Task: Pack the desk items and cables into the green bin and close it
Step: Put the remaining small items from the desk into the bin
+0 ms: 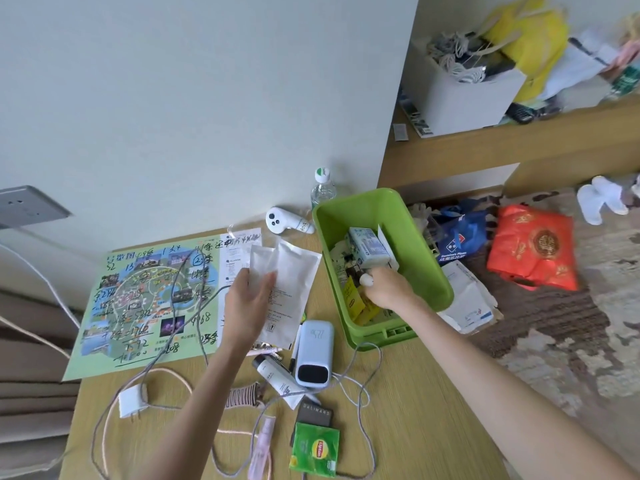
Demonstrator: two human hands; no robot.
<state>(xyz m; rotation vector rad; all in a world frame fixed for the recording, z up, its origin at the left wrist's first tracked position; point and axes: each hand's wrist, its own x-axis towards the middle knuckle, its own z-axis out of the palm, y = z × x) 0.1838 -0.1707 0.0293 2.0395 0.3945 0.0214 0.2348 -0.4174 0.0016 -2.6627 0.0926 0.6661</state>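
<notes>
The green bin (412, 237) stands open at the desk's right edge, with a pale blue carton (369, 250) and yellow sachets (355, 299) inside. My right hand (389, 287) is inside the bin, its fingers curled round a small white object (366, 279). My left hand (249, 299) holds the edge of a white pouch (265, 263) that lies on a larger white pouch (294, 289). On the desk in front lie a light blue power bank (314, 353), a white tube (277, 375), a green tea sachet (316, 450), a white plug (131, 402) and tangled cables (360, 396).
A green map sheet (145, 299) covers the desk's left part. A white controller (285, 220) and a water bottle (323, 187) stand by the wall. Beyond the desk's right edge, on the carpet, lie a red bag (535, 251), a blue bag (459, 237) and papers (467, 303).
</notes>
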